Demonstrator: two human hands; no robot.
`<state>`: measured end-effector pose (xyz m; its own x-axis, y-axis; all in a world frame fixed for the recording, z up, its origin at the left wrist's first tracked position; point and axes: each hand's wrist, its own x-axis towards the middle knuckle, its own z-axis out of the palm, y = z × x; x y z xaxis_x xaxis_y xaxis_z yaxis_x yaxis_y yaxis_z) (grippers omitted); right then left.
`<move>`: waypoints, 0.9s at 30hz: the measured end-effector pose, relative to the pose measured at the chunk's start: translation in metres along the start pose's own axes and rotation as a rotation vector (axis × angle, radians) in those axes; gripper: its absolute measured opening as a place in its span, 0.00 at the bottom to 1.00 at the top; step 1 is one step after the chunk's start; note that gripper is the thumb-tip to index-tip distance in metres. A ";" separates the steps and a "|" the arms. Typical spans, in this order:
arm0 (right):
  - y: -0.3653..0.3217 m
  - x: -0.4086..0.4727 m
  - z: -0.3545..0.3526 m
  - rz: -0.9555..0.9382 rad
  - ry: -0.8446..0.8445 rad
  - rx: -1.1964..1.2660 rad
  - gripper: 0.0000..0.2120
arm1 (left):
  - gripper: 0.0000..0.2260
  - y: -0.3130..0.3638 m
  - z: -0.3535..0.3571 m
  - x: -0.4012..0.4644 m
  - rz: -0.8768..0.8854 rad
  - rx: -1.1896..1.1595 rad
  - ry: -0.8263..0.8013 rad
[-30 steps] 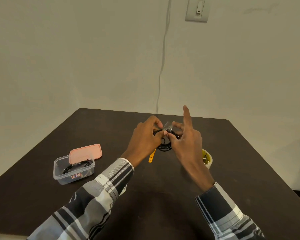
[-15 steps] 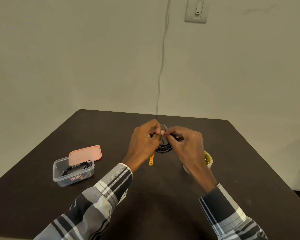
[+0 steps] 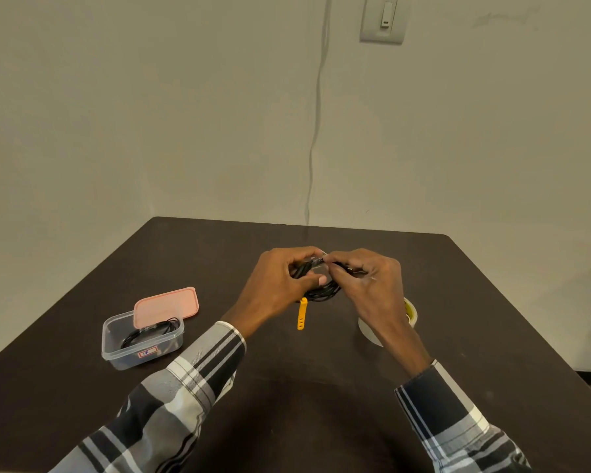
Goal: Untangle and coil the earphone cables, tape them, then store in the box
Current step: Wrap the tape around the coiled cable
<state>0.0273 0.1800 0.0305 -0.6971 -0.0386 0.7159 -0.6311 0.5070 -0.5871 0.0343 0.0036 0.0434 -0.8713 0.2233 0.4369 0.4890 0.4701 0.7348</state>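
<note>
A coil of black earphone cable (image 3: 323, 292) is held above the middle of the dark table (image 3: 321, 387). My left hand (image 3: 280, 285) grips the coil's left side. My right hand (image 3: 369, 285) pinches the coil's top, where a small clear piece of tape (image 3: 319, 259) shows between the fingertips of both hands. A clear plastic box (image 3: 142, 339) stands at the left with another black coiled cable (image 3: 151, 331) inside. Its pink lid (image 3: 166, 305) leans on the box's far rim. The tape roll (image 3: 389, 322) lies partly hidden behind my right wrist.
A yellow cable tie (image 3: 301, 317) lies on the table just below the held coil. A thin wire (image 3: 316, 131) runs down the wall behind the table, and a switch plate (image 3: 384, 18) is mounted above.
My right index finger, raised straight a second ago, has curled down onto the coil. Both hands have closed together over the coil's top.
</note>
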 end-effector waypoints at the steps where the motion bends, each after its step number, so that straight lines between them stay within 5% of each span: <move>1: 0.000 0.000 0.001 0.014 -0.006 0.016 0.09 | 0.14 -0.001 0.000 -0.001 -0.025 -0.007 0.011; 8: -0.001 0.002 0.004 0.031 -0.029 -0.008 0.09 | 0.19 -0.003 -0.002 0.000 -0.055 0.005 0.031; 16: -0.005 0.002 0.006 -0.008 -0.081 -0.120 0.10 | 0.15 -0.005 0.000 0.000 0.045 0.184 0.091; 27: -0.005 0.009 0.003 0.106 -0.152 -0.136 0.04 | 0.10 -0.011 0.004 -0.004 0.153 0.108 0.186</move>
<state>0.0231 0.1750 0.0389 -0.8071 -0.1029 0.5814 -0.5068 0.6261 -0.5926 0.0319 0.0015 0.0313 -0.7601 0.1424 0.6340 0.5985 0.5333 0.5978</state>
